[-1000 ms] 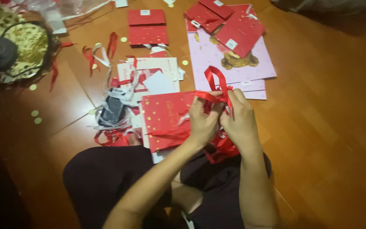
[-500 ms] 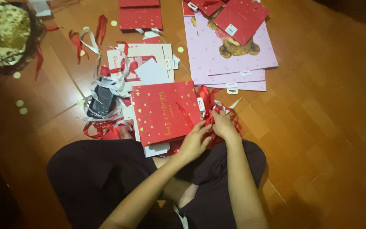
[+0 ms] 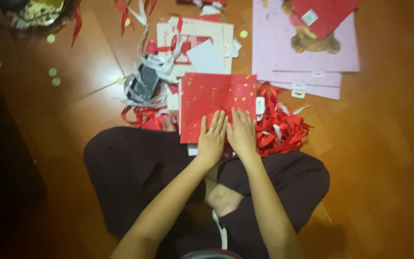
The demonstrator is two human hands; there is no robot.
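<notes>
While I watch, left hand [image 3: 211, 139] and right hand [image 3: 241, 134] lie open, fingers flat, gripping nothing, pressing the red bag [image 3: 216, 103] against the floor [image 3: 384, 144], ribbons [image 3: 281, 127] just right.

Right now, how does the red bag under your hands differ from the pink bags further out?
The red bag is red with gold specks; the pink bags are pale with a bear picture. The red bag is single, pressed by both hands; the pink bags are stacked and untouched. Both lie flat on the wooden floor.
</notes>
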